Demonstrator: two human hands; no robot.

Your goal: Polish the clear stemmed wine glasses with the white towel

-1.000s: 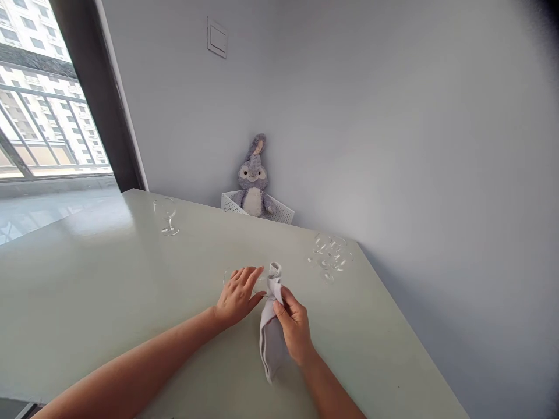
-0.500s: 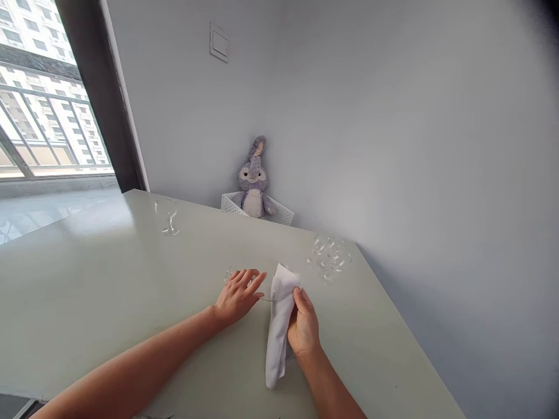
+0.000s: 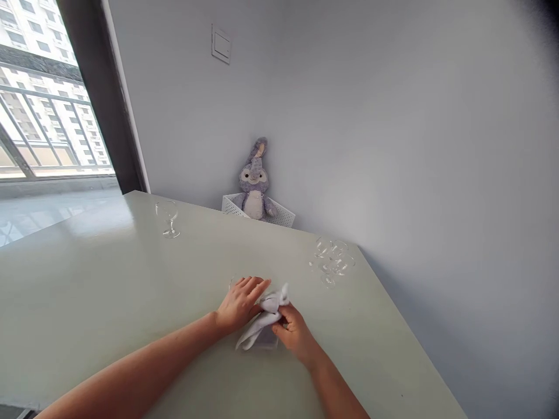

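1. Your clear glass (image 3: 238,283) is lying low on the pale green glossy table (image 3: 109,302), almost fully hidden under your left hand (image 3: 239,304). Only a sliver of its rim peeks out at about 11 o'clock from your knuckles, so I can't tell which way its stem runs.

2. Left hand is spread flat with fingers pointing toward 1 o'clock, pressing down on the glass rather than curled round it. Whether any fingers hook under it, can't tell.

3. The crumpled white cloth (image 3: 262,320) sits just at 3 o'clock of that hand, touching it. Its long axis runs from 7 o'clock up to 1 o'clock, with a bunched tip poking up at the far end and a flatter tail trailing back toward you.

4. Your right hand (image 3: 293,331) is pinched closed on the cloth's middle, thumb on top. It's the hand nearer the cloth; the left is the one nearer the glass. The two hands are practically touching.

5. Further out: a cluster of clear glasses (image 3: 332,262) at 1 o'clock near the table's far right corner, well apart from your hands.

6. One upright clear stemmed glass (image 3: 166,218) stands alone at 11 o'clock.

7. Beyond the table at 12 o'clock, a grey plush rabbit (image 3: 254,181) sits in a white perforated basket (image 3: 283,215) against the wall.
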